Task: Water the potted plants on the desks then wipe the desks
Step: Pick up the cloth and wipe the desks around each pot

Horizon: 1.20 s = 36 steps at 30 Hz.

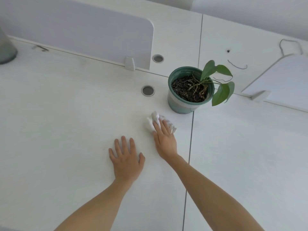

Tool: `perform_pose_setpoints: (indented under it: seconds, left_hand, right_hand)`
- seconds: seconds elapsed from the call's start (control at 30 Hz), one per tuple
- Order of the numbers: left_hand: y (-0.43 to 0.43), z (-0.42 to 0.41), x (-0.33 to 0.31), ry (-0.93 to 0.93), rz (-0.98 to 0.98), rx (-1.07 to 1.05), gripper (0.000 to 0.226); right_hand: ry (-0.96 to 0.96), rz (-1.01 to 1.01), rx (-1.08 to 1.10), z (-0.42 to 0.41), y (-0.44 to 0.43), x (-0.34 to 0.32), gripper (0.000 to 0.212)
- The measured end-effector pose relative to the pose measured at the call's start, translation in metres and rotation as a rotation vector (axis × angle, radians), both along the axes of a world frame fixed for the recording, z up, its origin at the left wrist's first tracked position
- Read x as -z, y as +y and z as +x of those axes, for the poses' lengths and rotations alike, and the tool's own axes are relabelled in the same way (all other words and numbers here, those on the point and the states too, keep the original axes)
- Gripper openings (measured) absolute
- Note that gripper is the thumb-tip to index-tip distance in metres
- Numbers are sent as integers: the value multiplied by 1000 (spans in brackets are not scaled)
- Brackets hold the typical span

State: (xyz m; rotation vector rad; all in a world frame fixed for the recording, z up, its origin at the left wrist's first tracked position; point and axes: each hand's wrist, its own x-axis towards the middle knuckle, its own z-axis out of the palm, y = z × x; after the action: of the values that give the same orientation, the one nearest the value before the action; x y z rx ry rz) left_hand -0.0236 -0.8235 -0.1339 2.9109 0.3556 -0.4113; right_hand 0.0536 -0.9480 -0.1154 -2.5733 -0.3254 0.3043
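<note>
The right hand [165, 140] lies on a crumpled white cloth [152, 121], its fingers [157, 128] stretched flat and pressing it against the white desk [66, 114]. The cloth sits just in front of the green pot [180, 105], near it but not touching. The pot stands upright beside the seam between two desks, and its plant [221, 94] leans right. The left hand [126, 160] rests palm down on the desk, fingers spread and holding nothing, a little left of the right hand. A round grommet [148, 90] lies left of the pot, and a divider [75, 39] stands behind it.
</note>
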Motion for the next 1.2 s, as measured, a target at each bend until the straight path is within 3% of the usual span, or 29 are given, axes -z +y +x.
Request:
perform_pose_setpoints:
  seconds: [0.1,0.2,0.3,0.4,0.53,0.67,0.8,0.9,1.0,1.1,1.2]
  left_hand:
    - [1,2,5,-33,-12,-15,62]
    - [3,2,11,-83,-7,-23,61]
    - [4,2,18,-152,18,-24,59]
    - [5,0,24,-224,43,-28,59]
    - [5,2,24,-239,72,-21,60]
    - [5,2,22,-196,53,-17,61]
    - [4,2,18,-163,19,-31,63]
    - [4,2,14,-142,9,-27,61]
    - [4,2,11,-121,0,-24,62]
    - [4,3,10,-98,2,-16,63]
    - [4,4,10,-96,17,1,63]
  right_hand:
    - [-342,-107,16,44,20,-14,49]
    - [-463,-364,-120,94,37,-24,45]
    - [-269,-513,-165,134,46,-6,55]
    - [59,-418,68,154,53,7,62]
    - [126,-307,166,162,66,10,58]
    - [60,-353,-59,149,50,14,51]
    - [-24,-392,-339,98,21,17,66]
    - [-151,-355,-515,58,-34,26,47]
    - [-307,-432,-642,46,-118,24,44]
    - [-351,-502,-468,71,-187,8,44]
    - [-202,-422,85,109,-188,-8,46]
